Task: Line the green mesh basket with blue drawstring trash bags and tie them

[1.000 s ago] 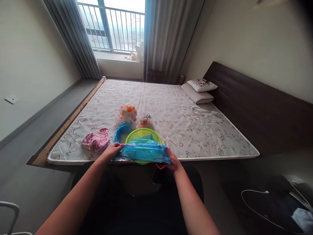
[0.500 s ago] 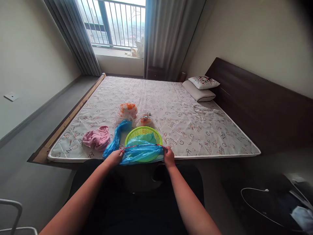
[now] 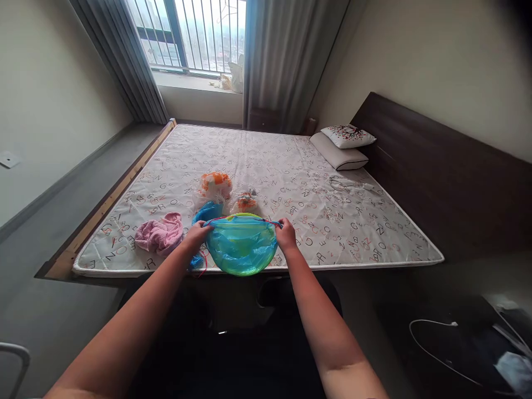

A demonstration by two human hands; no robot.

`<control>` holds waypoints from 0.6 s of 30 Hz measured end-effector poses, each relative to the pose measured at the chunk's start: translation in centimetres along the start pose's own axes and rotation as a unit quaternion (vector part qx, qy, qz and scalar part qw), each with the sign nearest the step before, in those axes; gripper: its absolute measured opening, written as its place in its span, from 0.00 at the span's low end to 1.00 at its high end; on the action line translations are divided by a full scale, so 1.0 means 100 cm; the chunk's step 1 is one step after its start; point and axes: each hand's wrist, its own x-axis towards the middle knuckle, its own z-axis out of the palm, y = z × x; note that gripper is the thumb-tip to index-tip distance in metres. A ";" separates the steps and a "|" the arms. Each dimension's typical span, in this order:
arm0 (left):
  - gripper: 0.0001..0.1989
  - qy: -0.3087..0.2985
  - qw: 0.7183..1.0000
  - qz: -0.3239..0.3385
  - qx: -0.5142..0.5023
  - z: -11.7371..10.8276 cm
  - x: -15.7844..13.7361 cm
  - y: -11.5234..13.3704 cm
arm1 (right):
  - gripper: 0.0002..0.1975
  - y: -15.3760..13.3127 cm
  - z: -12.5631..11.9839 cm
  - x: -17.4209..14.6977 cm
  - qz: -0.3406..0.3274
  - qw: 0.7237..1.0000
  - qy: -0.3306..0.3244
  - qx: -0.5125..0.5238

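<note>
A thin blue plastic bag (image 3: 241, 244) with a red drawstring is stretched over the near part of a lime-green basket (image 3: 245, 271). My left hand (image 3: 198, 234) pinches the left end of the bag's mouth. At the right end, my right hand (image 3: 285, 235) grips the same edge. Between them the drawstring edge runs nearly straight across, and the green shows through the film. Just past my left hand lies more crumpled blue plastic (image 3: 209, 211), partly hidden. A pink towel (image 3: 160, 234) rests in a heap to the left.
Two clear bags with orange contents, one larger (image 3: 215, 185) and one smaller (image 3: 245, 200), sit behind the basket on the mattress (image 3: 332, 221). Pillows (image 3: 343, 149) lie by the dark headboard (image 3: 415, 133). A white cable (image 3: 436, 354) is at lower right.
Both hands have moved up and away from me, drawing the bag's edge towards the basket's far rim. The film is now spread smoother and wider over the basket.
</note>
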 end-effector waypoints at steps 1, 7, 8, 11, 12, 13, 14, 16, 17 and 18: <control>0.15 0.000 1.000 -0.002 -0.005 0.004 0.006 0.002 | 0.08 -0.003 0.004 0.007 0.004 1.000 -0.015 -0.003; 0.14 -0.037 0.998 -0.026 -0.045 0.028 0.025 0.006 | 0.03 -0.012 0.032 0.030 0.024 0.995 -0.100 0.005; 0.13 -0.056 0.996 -0.036 -0.061 0.030 0.024 0.004 | 0.02 -0.011 0.035 0.031 0.033 0.993 -0.112 0.014; 0.13 -0.138 0.981 -0.073 -0.119 0.031 0.017 -0.005 | 0.04 -0.001 0.041 0.029 0.072 0.982 -0.162 0.060; 0.14 -0.167 0.973 -0.087 -0.137 0.028 0.014 -0.009 | 0.04 0.003 0.041 0.027 0.088 0.976 -0.184 0.083; 0.15 -0.192 0.964 -0.100 -0.153 0.025 0.011 -0.012 | 0.05 0.007 0.040 0.024 0.104 0.967 -0.207 0.107; 0.16 -0.211 0.957 -0.112 -0.165 0.021 0.008 -0.015 | 0.07 0.010 0.039 0.021 0.120 0.957 -0.228 0.131; 0.18 -0.235 0.946 -0.128 -0.185 0.012 0.003 -0.020 | 0.10 0.015 0.035 0.015 0.151 0.935 -0.269 0.174; 0.20 -0.248 0.939 -0.138 -0.196 0.009 0.001 -0.021 | 0.11 0.016 0.034 0.012 0.166 0.923 -0.289 0.193; 0.21 -0.263 0.929 -0.155 -0.210 0.007 0.000 -0.023 | 0.12 0.017 0.033 0.009 0.181 0.910 -0.309 0.209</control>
